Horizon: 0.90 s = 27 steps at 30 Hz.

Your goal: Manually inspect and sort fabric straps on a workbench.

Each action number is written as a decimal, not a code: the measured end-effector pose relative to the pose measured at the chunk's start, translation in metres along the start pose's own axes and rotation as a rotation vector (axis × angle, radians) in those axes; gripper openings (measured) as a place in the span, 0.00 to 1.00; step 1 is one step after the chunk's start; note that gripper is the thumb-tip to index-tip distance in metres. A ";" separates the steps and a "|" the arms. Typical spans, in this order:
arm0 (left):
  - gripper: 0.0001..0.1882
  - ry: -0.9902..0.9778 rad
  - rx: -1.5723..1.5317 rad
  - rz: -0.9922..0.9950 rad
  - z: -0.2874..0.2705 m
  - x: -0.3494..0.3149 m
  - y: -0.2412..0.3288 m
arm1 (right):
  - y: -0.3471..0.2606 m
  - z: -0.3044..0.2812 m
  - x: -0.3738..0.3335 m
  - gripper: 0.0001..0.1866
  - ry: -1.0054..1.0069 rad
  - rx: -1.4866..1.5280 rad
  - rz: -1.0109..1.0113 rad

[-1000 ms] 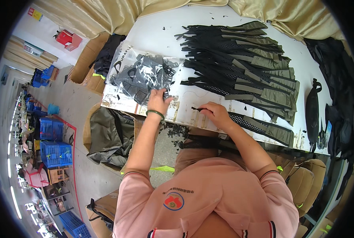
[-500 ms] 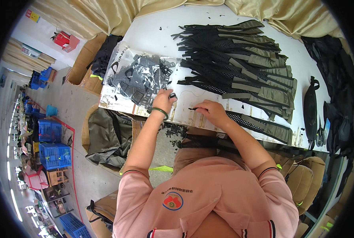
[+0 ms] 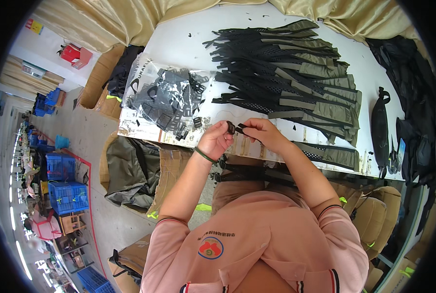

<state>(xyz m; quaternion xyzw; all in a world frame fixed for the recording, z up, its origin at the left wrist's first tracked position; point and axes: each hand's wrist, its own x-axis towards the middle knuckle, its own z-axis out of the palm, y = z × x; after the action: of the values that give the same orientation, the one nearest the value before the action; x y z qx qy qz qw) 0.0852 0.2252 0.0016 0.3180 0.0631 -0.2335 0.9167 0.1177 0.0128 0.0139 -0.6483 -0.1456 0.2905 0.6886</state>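
Note:
My left hand (image 3: 214, 140) pinches a small black plastic buckle (image 3: 231, 128) over the table's near edge. Just to its right, my right hand (image 3: 265, 134) is closed on the black end of a strap (image 3: 241, 128), close against the buckle; whether the strap is through it I cannot tell. An olive and black mesh strap piece (image 3: 328, 155) lies along the near edge, partly behind my right forearm. Left of my hands, a clear plastic bag (image 3: 152, 100) holds black buckles, and several loose buckles (image 3: 197, 122) lie beside it.
A big pile of olive and black mesh straps (image 3: 296, 78) covers the middle of the white table (image 3: 179, 44). At right are a black pouch (image 3: 381, 132), scissors (image 3: 393, 155) and dark fabric (image 3: 408, 88). Below the left edge stands a cardboard box (image 3: 168, 163) with olive fabric.
My left hand has moved right from beside the bag, bringing the buckle to the strap end. My right hand has risen slightly and still pinches the strap.

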 end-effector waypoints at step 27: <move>0.08 -0.152 -0.136 -0.213 0.003 0.004 -0.030 | -0.024 -0.002 -0.023 0.05 -0.078 -0.496 -0.416</move>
<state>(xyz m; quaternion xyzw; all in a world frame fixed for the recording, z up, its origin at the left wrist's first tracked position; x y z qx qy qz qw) 0.0747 0.2011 -0.0134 0.2279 0.0427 -0.3482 0.9083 0.1060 -0.0021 0.0407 -0.7409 -0.3676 0.1241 0.5482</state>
